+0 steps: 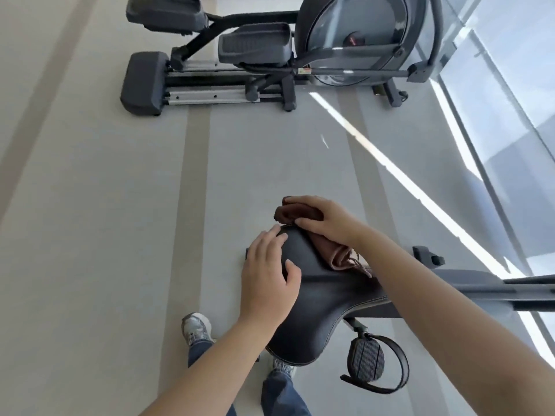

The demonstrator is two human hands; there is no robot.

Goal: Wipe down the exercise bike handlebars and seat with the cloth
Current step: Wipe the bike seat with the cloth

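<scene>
The cloth [303, 216] is a brown, soft, limp thing, bunched into folds, and it looks light; it will crumple and slide rather than hold a shape, so it is best taken with a flat palm and spread fingers pressing it down, not pinched at a corner, where the loose end would trail. It lies on the far end of the black seat [324, 292], part of it hanging past the seat's edge and part trailing back along the top toward the right forearm. The seat looks like smooth, stitched, padded leatherette, firm but slightly giving, probably slick enough for the cloth to glide; it sits on its post low in the view, above a strapped pedal [368, 358] and the floor [120, 235]. The right hand [324, 219] lies flat over the cloth, fingers nearly straight and close together, pressing it against the seat rather than gripping it. The left hand [267, 274] holds nothing; it is open, fingers loosely spread, palm laid on the seat's near side with the thumb on the top, seemingly to steady it. The handlebars are not in view.
</scene>
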